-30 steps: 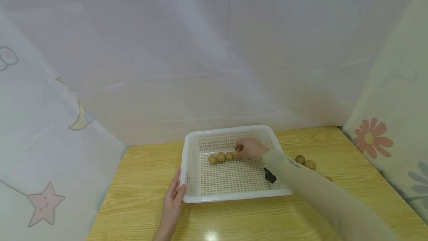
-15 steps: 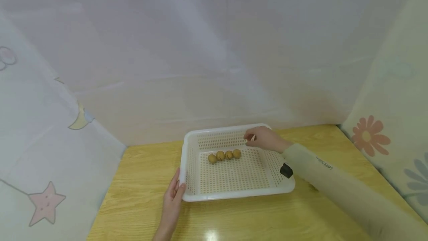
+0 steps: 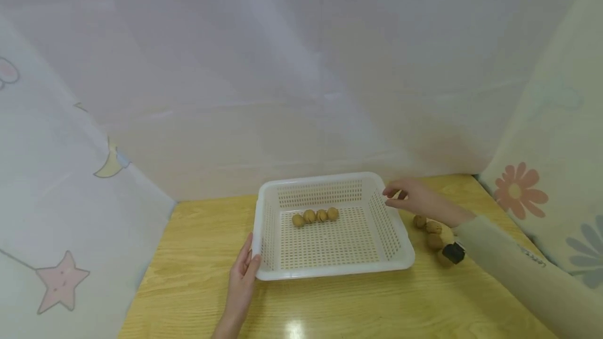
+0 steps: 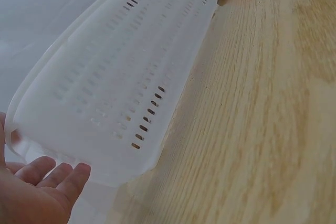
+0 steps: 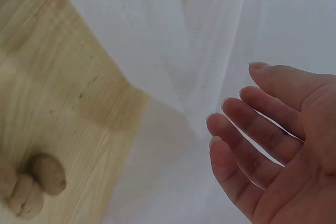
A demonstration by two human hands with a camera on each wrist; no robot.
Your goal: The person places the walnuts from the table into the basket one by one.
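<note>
A white plastic basket (image 3: 330, 272) with slotted walls stands on the wooden table. Inside it, several walnuts (image 3: 309, 216) lie in a row across the floor, towards the back. My left hand (image 3: 241, 284) holds the basket's left rim, thumb at the edge and fingers against the outer wall (image 4: 105, 103). Just beyond the right rim, my right hand (image 3: 416, 200) hangs in the air with loosely bent fingers and nothing in them. In the right wrist view its palm and fingers (image 5: 262, 145) are bare. More walnuts (image 3: 434, 241) lie on the table right of the basket, partly hidden by my right wrist.
A pale cloth wall (image 3: 301, 93) rises at the table's back edge, with printed cloth on both sides. Bare wood (image 3: 358, 307) of the table stretches in front of the basket. A small black device (image 3: 453, 253) sits on my right wrist.
My right hand has let go of the rightmost walnut in the row, lifted out of the basket and moved right past its rim. My left hand stays on the left rim.
</note>
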